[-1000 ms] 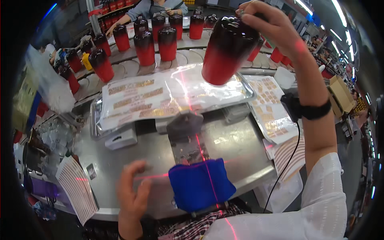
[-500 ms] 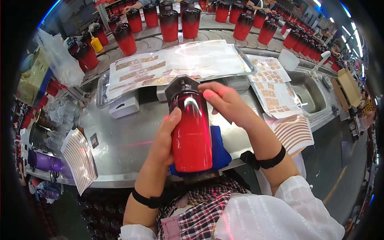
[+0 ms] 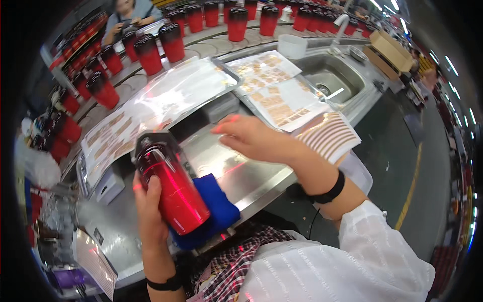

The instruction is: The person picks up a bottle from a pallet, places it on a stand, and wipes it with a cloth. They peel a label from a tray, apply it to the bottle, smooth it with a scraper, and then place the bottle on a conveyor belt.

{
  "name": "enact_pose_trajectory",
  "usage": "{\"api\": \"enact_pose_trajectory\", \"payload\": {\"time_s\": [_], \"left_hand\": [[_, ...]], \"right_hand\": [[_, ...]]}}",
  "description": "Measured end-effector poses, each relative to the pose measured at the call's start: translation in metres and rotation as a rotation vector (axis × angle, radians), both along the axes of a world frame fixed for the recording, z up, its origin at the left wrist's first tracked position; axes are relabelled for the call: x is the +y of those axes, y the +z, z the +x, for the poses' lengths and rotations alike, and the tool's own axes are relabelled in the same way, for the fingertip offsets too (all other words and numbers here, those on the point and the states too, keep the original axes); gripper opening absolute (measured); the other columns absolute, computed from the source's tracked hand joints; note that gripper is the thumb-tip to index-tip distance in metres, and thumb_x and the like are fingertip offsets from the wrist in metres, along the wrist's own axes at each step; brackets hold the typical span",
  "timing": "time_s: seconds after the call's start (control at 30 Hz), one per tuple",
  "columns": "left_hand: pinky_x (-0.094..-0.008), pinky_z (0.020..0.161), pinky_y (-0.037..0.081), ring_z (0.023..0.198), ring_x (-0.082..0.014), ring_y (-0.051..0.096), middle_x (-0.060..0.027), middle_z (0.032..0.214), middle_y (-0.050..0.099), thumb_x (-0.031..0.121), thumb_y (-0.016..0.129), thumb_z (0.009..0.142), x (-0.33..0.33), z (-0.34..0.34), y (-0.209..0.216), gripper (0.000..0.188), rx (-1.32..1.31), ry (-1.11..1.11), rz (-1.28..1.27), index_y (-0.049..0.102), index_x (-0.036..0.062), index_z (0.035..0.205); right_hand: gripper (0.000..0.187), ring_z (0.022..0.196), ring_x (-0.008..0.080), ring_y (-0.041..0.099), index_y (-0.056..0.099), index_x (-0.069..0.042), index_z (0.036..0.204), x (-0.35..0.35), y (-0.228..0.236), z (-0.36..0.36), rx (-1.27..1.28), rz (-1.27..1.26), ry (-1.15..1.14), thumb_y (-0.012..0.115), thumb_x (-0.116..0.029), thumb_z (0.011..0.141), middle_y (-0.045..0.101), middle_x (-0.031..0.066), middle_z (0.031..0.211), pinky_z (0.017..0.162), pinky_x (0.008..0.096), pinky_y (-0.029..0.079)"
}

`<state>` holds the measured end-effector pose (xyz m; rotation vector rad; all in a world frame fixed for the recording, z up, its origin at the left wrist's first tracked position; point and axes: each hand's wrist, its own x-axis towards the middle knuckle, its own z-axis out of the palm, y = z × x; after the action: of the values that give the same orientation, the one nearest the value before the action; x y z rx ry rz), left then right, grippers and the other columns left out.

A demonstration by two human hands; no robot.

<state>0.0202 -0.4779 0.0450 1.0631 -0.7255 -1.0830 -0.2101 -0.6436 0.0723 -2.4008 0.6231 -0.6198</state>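
My left hand [image 3: 150, 204] is closed around the left side of a glossy bottle [image 3: 182, 199], red below and fading to black at its shoulder. The bottle lies tilted over a folded blue cloth [image 3: 215, 201], its neck end in a dark angular holder [image 3: 160, 137]. Apart from the bottle, my right hand [image 3: 251, 137] hovers over the steel bench to its right. Its fingers are stretched out and nothing shows in them. Nearest to it lie sheets with gold patterned pieces [image 3: 274, 103] and a sheet of curved gold strips [image 3: 329, 136].
Behind the holder, a tray [image 3: 226, 80] bears white sheets with gold pieces. Red-black bottles [image 3: 236, 24] line the conveyor at the back. To the right are a sink [image 3: 334, 75], a white tub [image 3: 292, 46] and a cardboard box [image 3: 390, 50]. A person [image 3: 132, 17] stands across the conveyor.
My view has swung to the right, so the bench sits turned and further left. My right hand has come away from the bottle's neck; my left hand still holds the bottle.
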Motion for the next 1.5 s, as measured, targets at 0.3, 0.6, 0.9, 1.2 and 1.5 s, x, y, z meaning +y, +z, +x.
{"api": "enact_pose_trajectory", "payload": {"time_s": [0.3,0.6,0.9,1.2,1.5], "left_hand": [[-0.0378,0.088,0.053,0.105,-0.0255,0.06,-0.0172,0.127,0.052,0.043,0.055,0.097,0.001,-0.019,-0.005,0.072,-0.112,0.044,-0.049,0.024,0.0041,0.148],[-0.0379,0.089,0.052,0.107,-0.0273,0.06,-0.0189,0.129,0.051,0.05,0.055,0.095,0.005,-0.014,-0.012,0.077,-0.158,0.099,-0.034,0.026,0.0027,0.148],[-0.0386,0.094,0.05,0.111,-0.0277,0.058,-0.019,0.131,0.05,0.055,0.057,0.092,0.007,-0.017,-0.013,0.085,-0.188,0.196,0.02,0.024,0.0002,0.148],[-0.0344,0.081,0.054,0.098,-0.0219,0.062,-0.0136,0.119,0.057,0.053,0.048,0.098,0.008,-0.018,-0.022,0.065,-0.24,0.276,0.005,0.038,0.0027,0.138],[-0.0336,0.08,0.054,0.096,-0.0241,0.063,-0.0163,0.118,0.059,0.052,0.05,0.097,0.007,-0.025,-0.01,0.066,-0.188,0.273,0.024,0.039,0.0023,0.138]], "right_hand": [[0.054,0.117,0.0386,0.056,0.068,-0.018,0.123,-0.172,-0.035,-0.16,0.848,-0.242,-0.656,0.05,0.008,0.079,0.055,0.0216,0.13,0.101,0.0402,0.044],[0.054,0.124,0.0345,0.049,0.067,-0.023,0.123,-0.233,-0.045,-0.125,0.947,-0.176,-0.627,0.052,0.007,0.081,0.052,0.0115,0.133,0.103,0.0426,0.044],[0.029,0.125,0.032,0.05,0.068,-0.022,0.116,-0.266,-0.023,-0.155,1.112,-0.24,-0.692,0.061,-0.019,0.089,0.052,0.0081,0.131,0.097,0.0472,0.048],[0.023,0.114,0.0334,0.054,0.076,-0.017,0.098,-0.298,-0.039,-0.171,0.787,-0.309,-0.573,0.061,-0.01,0.081,0.061,0.0121,0.117,0.097,0.0417,0.046],[0.046,0.084,0.0311,0.066,0.073,-0.001,0.09,-0.289,-0.031,-0.203,0.886,-0.029,-0.632,0.073,-0.045,0.074,0.07,0.0185,0.093,0.074,0.0414,0.05]]}}
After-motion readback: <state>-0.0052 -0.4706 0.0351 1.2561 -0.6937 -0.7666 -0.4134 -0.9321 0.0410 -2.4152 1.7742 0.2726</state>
